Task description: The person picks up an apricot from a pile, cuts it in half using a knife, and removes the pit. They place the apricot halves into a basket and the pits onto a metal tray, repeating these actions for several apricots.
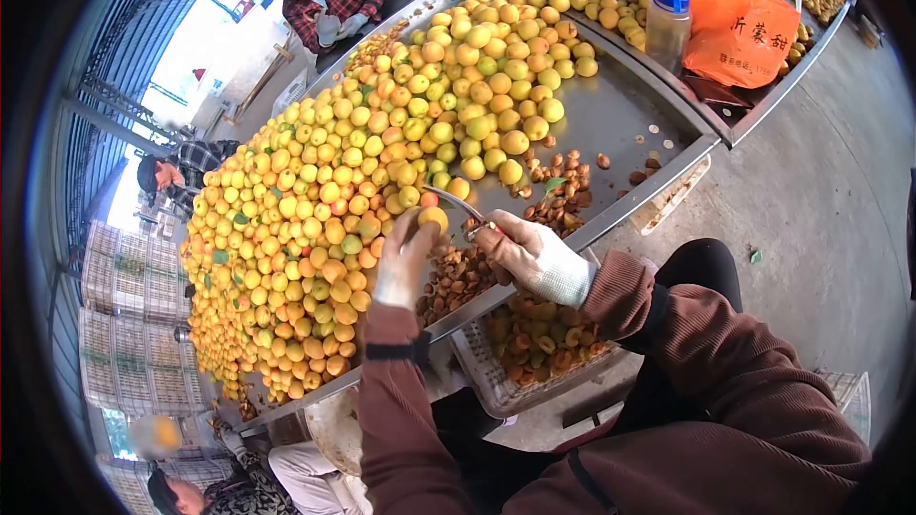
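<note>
My left hand [405,262], in a pale glove, pinches a yellow-orange apricot [434,218] at the pile's edge. The fingers of my right hand [534,253], also gloved in white, wrap around a tool with a thin curved metal blade [452,197]. That blade arches toward the fruit; whether it touches the skin I cannot tell. A large heap of apricots [315,181] covers the metal table beyond my hands. Brown apricot pits [456,278] lie below and between my hands, with more pits [570,189] farther right. The tool's handle is mostly hidden in my grip.
Below the table's metal rim [658,186] stands a plastic crate [482,381] of split apricots. At the upper right are a blue-lidded bottle [666,33] and an orange bag [730,33]. Several co-workers sit around the table; stacked crates [134,353] stand at the left.
</note>
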{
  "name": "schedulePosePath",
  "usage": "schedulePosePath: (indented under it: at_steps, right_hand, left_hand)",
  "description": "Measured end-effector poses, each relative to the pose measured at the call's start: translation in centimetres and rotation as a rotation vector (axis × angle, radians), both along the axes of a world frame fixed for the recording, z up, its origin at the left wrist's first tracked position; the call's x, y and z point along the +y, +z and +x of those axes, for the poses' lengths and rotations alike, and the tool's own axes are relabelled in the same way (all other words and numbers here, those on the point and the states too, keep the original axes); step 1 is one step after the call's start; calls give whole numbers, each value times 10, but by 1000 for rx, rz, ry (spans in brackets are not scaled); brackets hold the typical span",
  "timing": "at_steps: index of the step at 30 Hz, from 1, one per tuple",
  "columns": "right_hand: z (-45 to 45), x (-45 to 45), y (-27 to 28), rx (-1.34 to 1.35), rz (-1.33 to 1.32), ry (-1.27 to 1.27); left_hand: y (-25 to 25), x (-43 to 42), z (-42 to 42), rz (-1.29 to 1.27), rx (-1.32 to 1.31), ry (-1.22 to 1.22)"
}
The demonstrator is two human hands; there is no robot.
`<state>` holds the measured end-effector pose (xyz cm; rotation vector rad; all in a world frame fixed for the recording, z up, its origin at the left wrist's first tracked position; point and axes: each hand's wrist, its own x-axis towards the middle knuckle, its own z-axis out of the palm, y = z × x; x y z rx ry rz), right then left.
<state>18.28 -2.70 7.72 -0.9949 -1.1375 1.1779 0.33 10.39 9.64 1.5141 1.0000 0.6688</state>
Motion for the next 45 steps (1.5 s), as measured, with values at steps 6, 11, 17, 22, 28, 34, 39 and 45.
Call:
schedulePosePath:
  at_steps: [6,11,17,22,28,34,39,45]
  right_hand:
    - [-4,-24,26,22,-21,130]
    - [-21,-26,8,-251,145,35]
    - [-34,-26,27,-254,-6,31]
    - [-42,-19,11,-322,100,-17]
    - [-53,-15,14,-352,11,18]
    - [-66,-14,10,-416,17,-73]
    - [-79,-14,-3,-420,27,-154]
    - [-87,-13,-9,-412,33,-202]
  left_hand:
    - [1,-88,-4,-179,-489,-124]
    - [-3,-113,-15,-32,-490,-38]
    - [-16,-115,-17,-194,-737,72]
    - [-26,-112,-25,-187,-703,59]
    - [-40,-108,-32,-227,-720,127]
    - [-37,-108,-34,-161,-722,162]
    - [-42,-108,-39,-9,-550,201]
    - [-35,-107,-44,285,-343,226]
